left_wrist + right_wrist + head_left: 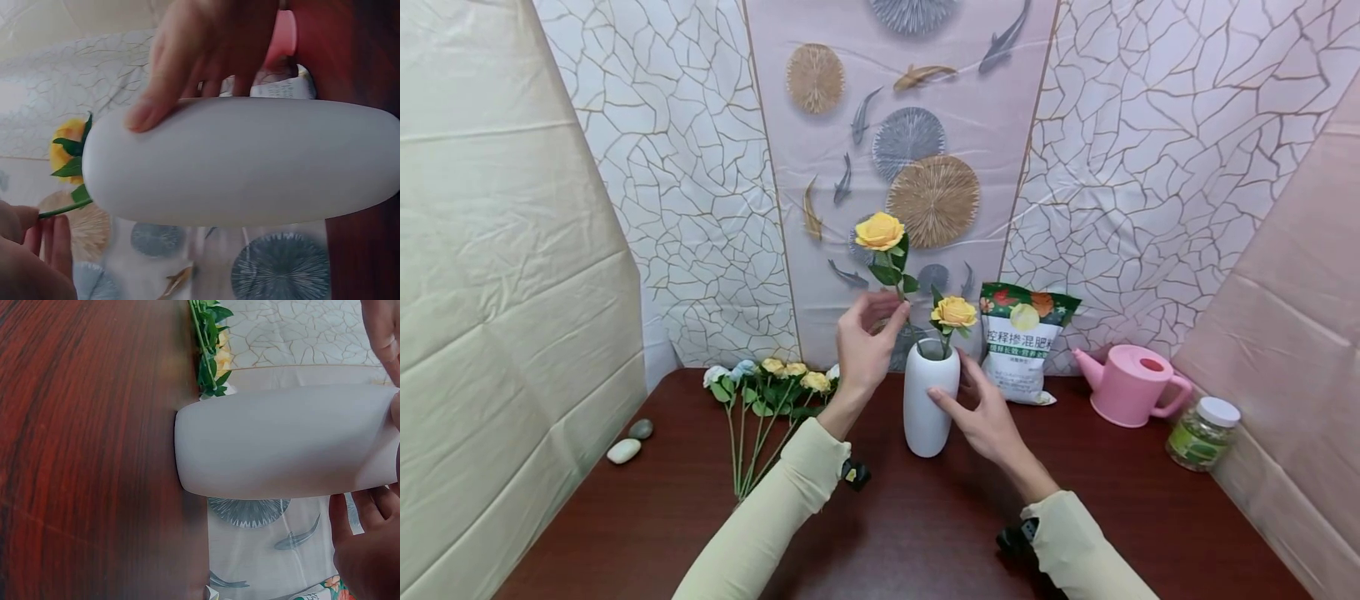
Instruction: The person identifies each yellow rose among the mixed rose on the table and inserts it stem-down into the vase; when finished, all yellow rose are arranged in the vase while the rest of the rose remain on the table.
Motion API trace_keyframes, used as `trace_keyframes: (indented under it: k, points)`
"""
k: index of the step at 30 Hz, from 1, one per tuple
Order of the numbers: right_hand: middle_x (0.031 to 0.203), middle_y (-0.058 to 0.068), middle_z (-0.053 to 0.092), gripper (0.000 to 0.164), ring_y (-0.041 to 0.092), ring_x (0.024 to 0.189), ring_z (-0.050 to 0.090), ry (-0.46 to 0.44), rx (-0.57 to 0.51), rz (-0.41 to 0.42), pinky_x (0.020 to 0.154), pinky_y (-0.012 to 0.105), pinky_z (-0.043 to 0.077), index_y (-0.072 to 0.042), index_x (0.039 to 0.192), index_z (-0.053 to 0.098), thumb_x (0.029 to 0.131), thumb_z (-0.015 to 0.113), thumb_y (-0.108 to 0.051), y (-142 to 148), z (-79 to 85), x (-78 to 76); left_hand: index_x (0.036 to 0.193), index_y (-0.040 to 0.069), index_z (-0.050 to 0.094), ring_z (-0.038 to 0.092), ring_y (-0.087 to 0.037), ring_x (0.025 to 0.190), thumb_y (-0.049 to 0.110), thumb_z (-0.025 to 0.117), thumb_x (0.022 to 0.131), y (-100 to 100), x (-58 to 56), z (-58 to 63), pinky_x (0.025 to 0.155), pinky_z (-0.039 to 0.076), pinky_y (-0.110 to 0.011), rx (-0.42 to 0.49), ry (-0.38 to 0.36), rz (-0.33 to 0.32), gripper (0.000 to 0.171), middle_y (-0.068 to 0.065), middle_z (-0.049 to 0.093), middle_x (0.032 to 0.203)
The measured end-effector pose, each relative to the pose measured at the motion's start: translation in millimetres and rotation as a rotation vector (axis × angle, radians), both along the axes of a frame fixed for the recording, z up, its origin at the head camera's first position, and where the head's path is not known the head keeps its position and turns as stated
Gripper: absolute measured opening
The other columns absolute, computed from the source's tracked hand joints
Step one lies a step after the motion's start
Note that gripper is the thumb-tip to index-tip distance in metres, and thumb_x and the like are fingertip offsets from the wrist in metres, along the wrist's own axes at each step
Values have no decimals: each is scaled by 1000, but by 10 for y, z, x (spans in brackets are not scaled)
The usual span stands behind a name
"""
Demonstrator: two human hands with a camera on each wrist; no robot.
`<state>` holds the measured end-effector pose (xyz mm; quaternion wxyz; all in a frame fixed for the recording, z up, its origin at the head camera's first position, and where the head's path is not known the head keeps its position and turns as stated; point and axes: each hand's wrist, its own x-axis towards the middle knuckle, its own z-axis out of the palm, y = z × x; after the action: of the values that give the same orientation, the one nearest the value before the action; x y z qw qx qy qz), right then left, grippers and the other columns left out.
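A white vase stands upright on the table. My right hand grips its upper part, thumb on the near side and fingers round the right side. One yellow rose is in the vase, its bloom just above the mouth. My left hand pinches the stem of a taller yellow rose between thumb and fingers. In the left wrist view, this green stem runs from the fingers to the rim of the vase; its lower end is hidden.
Several white, blue and yellow flowers lie on the table at the left, near two stones. Behind the vase to the right stand a fertilizer bag, a pink watering can and a white-lidded jar.
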<state>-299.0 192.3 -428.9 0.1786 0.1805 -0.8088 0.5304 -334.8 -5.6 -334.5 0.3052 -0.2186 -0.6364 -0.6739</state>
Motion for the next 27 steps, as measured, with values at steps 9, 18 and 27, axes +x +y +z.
trace_keyframes:
  k: [9, 18, 27]
  points:
    - [155, 0, 47, 81, 21, 139, 51, 7, -6, 18, 110, 52, 45, -22, 158, 31, 92, 72, -44, -6, 1, -5, 101, 18, 74, 74, -9, 85, 24, 79, 88, 76, -4, -200, 77, 61, -27, -211, -79, 64, 15, 3, 78, 93]
    - [153, -6, 48, 74, 17, 138, 50, 19, -14, 23, 111, 51, 45, -39, 154, 33, 91, 73, -44, -11, -1, -17, 98, 20, 73, 70, -5, 73, 28, 82, 85, 72, -12, -188, 69, 59, -23, -302, -155, 108, 18, 7, 76, 86]
    - [157, -3, 43, 82, 20, 140, 48, -18, -7, 10, 112, 53, 44, -29, 158, 29, 91, 72, -47, -8, 0, -9, 118, 15, 64, 72, -18, 93, 32, 85, 81, 52, -14, -165, 80, 61, -29, -247, -192, 47, 45, -1, 72, 108]
